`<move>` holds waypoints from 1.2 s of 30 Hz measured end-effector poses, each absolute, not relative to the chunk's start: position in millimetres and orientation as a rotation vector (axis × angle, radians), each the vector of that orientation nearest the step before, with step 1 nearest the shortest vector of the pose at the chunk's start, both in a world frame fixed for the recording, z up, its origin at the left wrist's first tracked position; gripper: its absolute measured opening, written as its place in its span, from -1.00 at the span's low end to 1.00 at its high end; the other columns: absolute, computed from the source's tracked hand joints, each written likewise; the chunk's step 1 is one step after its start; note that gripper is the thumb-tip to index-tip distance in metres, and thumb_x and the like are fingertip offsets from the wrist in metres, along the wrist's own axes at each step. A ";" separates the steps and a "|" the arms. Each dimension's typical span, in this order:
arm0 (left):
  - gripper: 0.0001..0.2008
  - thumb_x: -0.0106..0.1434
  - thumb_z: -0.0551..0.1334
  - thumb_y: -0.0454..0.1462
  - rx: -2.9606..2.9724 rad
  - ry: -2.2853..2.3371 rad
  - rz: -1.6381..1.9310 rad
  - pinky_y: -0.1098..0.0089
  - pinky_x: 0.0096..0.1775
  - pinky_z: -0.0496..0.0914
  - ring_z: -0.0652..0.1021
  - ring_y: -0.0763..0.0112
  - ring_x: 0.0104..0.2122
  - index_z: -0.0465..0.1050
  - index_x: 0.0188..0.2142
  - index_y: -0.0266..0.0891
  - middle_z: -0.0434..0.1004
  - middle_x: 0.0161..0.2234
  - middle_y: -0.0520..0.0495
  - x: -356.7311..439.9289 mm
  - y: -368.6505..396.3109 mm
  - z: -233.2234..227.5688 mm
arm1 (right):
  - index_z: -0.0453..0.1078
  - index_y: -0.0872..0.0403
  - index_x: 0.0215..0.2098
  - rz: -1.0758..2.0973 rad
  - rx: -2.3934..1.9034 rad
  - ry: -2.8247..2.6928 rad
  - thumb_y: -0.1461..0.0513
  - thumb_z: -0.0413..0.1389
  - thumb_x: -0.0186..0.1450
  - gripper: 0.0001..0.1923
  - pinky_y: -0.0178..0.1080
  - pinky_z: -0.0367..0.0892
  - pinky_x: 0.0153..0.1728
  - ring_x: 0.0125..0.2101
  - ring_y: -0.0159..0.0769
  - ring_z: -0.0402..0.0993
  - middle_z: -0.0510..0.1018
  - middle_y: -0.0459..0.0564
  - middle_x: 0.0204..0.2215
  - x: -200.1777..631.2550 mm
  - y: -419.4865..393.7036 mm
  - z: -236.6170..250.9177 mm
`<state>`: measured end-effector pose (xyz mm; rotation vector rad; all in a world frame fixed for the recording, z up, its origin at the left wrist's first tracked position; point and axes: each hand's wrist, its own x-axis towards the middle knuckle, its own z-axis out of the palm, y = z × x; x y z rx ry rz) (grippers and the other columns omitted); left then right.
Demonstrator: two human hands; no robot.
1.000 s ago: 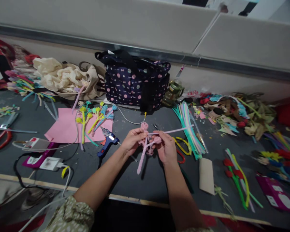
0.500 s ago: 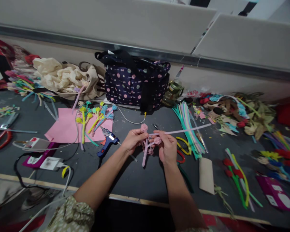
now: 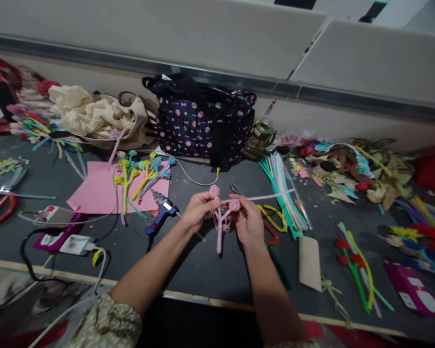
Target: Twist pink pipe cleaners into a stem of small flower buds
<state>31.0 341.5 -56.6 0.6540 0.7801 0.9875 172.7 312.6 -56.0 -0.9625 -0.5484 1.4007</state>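
Between my two hands is a pink pipe-cleaner flower, its wrapped stem pointing down toward me and its branches ending in curled blossoms. My left hand pinches it just below the upper blossom. My right hand has its fingers closed at the right-hand blossom and on a long pale pink pipe cleaner that sticks out to the right. Where that strip meets the flower is partly hidden by my fingers. Left of my hands lies a blue glue gun; scissors with yellow and red handles lie to the right.
A dark patterned bag stands at the back beside a green bottle. Pipe-cleaner flowers rest on pink paper. A bundle of pipe cleaners, a beige card piece and red flowers lie right. White power adapters trail cables left.
The free end of the pale pink pipe cleaner has drawn in leftward, so less of it sticks out. The flower's stem has swung slightly to the right.
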 end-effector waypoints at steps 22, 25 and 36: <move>-0.68 -0.17 0.51 -0.21 0.698 0.788 0.999 0.47 -0.41 0.38 0.51 0.48 -0.54 0.51 -0.46 -0.33 0.53 -0.52 0.01 29.5 347.8 -66.8 | 0.58 0.09 -0.36 1.097 -1.049 -0.716 0.07 0.18 0.21 -0.73 -0.32 0.38 -0.61 -0.63 -0.39 0.46 0.64 -0.01 -0.45 162.9 305.7 -50.5; -0.68 -0.18 0.52 -0.21 0.689 0.788 0.993 0.46 -0.40 0.39 0.52 0.47 -0.53 0.51 -0.47 -0.33 0.52 -0.53 0.01 28.9 348.1 -65.7 | 0.58 0.09 -0.36 1.104 -1.054 -0.705 0.06 0.18 0.20 -0.73 -0.32 0.38 -0.61 -0.63 -0.39 0.45 0.63 -0.03 -0.49 163.1 305.8 -50.0; -0.69 -0.11 0.49 -0.18 0.754 0.784 1.004 0.46 -0.36 0.37 0.50 0.48 -0.52 0.51 -0.45 -0.33 0.52 -0.50 -0.01 29.2 346.8 -66.0 | 0.57 0.09 -0.33 1.163 -1.026 -0.678 0.08 0.16 0.22 -0.74 -0.33 0.38 -0.61 -0.64 -0.38 0.45 0.61 -0.06 -0.57 163.6 305.9 -51.6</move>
